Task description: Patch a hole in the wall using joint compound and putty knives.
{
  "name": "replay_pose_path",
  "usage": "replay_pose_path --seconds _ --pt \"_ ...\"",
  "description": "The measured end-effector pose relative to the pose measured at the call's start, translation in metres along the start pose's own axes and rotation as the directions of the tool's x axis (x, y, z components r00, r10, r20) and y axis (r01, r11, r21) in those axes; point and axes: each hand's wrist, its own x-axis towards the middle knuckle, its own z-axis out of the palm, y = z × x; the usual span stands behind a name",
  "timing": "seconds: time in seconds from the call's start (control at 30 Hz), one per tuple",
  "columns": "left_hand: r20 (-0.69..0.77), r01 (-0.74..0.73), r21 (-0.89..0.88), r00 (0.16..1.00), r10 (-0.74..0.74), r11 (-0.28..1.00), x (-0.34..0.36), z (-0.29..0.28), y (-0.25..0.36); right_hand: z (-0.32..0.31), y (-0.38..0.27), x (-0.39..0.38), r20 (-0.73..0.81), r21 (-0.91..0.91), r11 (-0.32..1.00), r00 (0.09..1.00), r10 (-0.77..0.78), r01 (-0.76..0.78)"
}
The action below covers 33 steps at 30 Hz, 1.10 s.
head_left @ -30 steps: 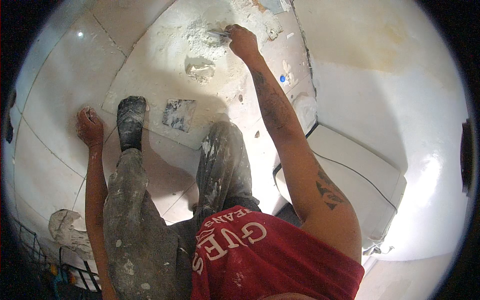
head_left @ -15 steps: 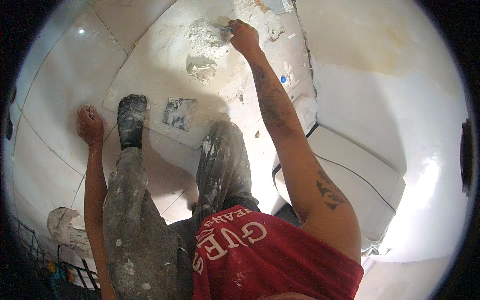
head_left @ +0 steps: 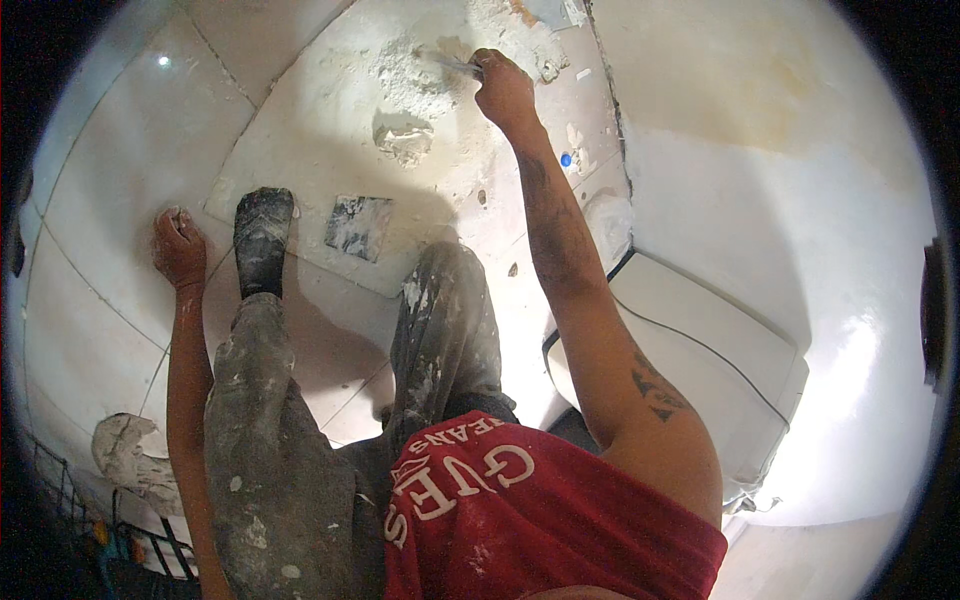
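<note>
My right hand [head_left: 502, 88] grips a metal scraper [head_left: 455, 62], its blade over crumbly white powder [head_left: 405, 58] on a pale, plaster-smeared board [head_left: 280, 150]. Below that pile sits a lump of white paste [head_left: 403, 138]. My left hand [head_left: 180, 245] hangs closed at the left beside my socked foot [head_left: 263, 225], fingers dusted white; I cannot make out whether anything is inside. A square plate [head_left: 358, 228], dark with white smears, lies on the board near my bent knee.
Tiled floor [head_left: 110, 160] surrounds the board. At the right are a white wall [head_left: 760, 180], a blue cap [head_left: 566, 160] and a white appliance-like box [head_left: 700, 360] with a cord across it. A plaster-crusted bundle [head_left: 135, 450] and a wire rack [head_left: 60, 485] stand at the lower left.
My right hand with the scraper rose a little, then shifted right and slightly back toward me. My left hand has barely moved.
</note>
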Motion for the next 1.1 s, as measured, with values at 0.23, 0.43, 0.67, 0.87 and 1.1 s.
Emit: replay_pose_path --seconds 0.23,0.43,0.67,0.87,1.1 --pt "0.064 -0.022 -0.032 0.998 0.024 0.999 0.003 0.003 -0.01 0.02 -0.008 -0.007 0.022 -0.056 0.995 0.997 -0.077 0.078" --pt "-0.039 -0.042 -0.004 0.998 0.042 0.999 0.0 0.002 -0.002 0.029 -0.008 0.001 0.003 -0.107 0.991 0.997 -0.074 0.074" --pt "0.103 -0.002 -0.064 0.995 0.009 0.998 0.004 0.001 -0.008 0.018 -0.004 0.003 -0.019 -0.038 0.999 1.0 0.014 -0.015" --pt "0.069 -0.093 0.058 0.994 0.089 0.994 0.002 -0.002 -0.003 0.009 -0.001 0.006 -0.046 -0.032 0.999 0.999 0.021 -0.023" --pt "-0.005 0.013 0.006 1.0 -0.013 1.0 0.001 -0.003 0.004 0.02 -0.006 0.009 -0.026 -0.016 1.0 1.0 0.0 0.0"
